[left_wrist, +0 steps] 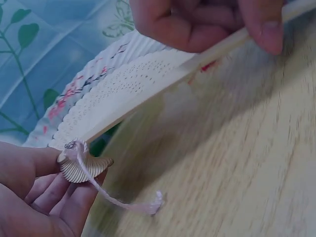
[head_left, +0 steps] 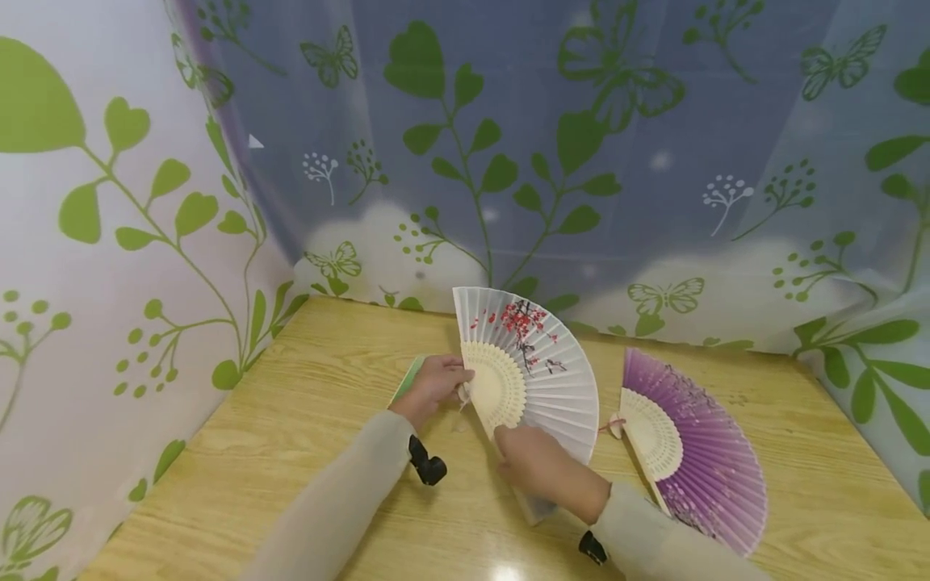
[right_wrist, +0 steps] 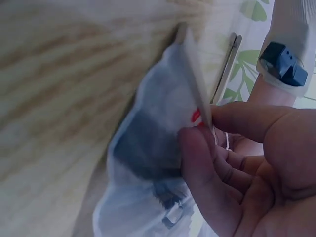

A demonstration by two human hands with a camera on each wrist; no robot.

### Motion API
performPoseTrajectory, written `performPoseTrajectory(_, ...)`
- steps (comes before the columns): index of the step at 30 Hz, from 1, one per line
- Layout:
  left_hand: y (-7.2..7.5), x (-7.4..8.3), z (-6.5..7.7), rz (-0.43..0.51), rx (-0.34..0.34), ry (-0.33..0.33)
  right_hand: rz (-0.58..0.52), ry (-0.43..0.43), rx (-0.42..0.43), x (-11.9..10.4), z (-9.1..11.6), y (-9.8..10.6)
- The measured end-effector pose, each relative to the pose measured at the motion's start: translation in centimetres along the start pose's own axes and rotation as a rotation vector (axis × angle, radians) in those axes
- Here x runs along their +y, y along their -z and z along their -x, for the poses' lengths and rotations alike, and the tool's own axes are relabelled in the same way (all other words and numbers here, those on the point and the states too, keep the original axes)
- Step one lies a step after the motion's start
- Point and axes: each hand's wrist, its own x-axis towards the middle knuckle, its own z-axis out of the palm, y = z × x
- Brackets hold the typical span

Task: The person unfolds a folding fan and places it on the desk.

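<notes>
A white folding fan (head_left: pixel 563 395) with red blossoms and dark branches stands spread open above the table, its pale pierced ribs facing left. My left hand (head_left: pixel 434 386) pinches the fan's pivot end between thumb and fingers. From that end, in the left wrist view, a thin pink tassel cord (left_wrist: pixel 111 197) hangs. My right hand (head_left: pixel 545 466) pinches the outer guard stick (right_wrist: pixel 195 74) on the near side, thumb on one face and fingers on the other. In the right wrist view, the white cloth's lower part hangs close to the wood.
An open purple folding fan (head_left: pixel 715 460) with a reddish cord lies on the wooden table (head_left: pixel 291 452) at the right. Beside my left hand a green-edged item (head_left: pixel 408 379) shows partly. Patterned curtains (head_left: pixel 465 161) stand behind and left.
</notes>
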Motion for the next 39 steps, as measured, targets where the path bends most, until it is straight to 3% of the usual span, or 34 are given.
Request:
performPoseTrajectory(7,-0.5,-0.3,-1.0,-0.087,-0.038,0.023,-0.009,-0.023,-0.04,-0.2,-0.2,-0.4)
performPoseTrajectory(15,-1.1,0.1,-0.7,-0.226,-0.077,0.002,0.036,-0.013,-0.054,-0.2,-0.1,-0.7)
performPoseTrajectory(20,-1.5,0.1,-1.0,-0.282,-0.077,-0.02,0.032,-0.037,-0.068,-0.3,-0.1,-0.7)
performPoseTrajectory(29,-2.6,0.5,-1.6,-0.53,-0.065,-0.099,0.02,-0.065,-0.085,-0.3,-0.1,-0.8)
performPoseTrajectory(39,-3.6,1.1,-1.1,-0.681,-0.063,-0.083,-0.017,-0.063,-0.084,-0.2,0.0,-0.7)
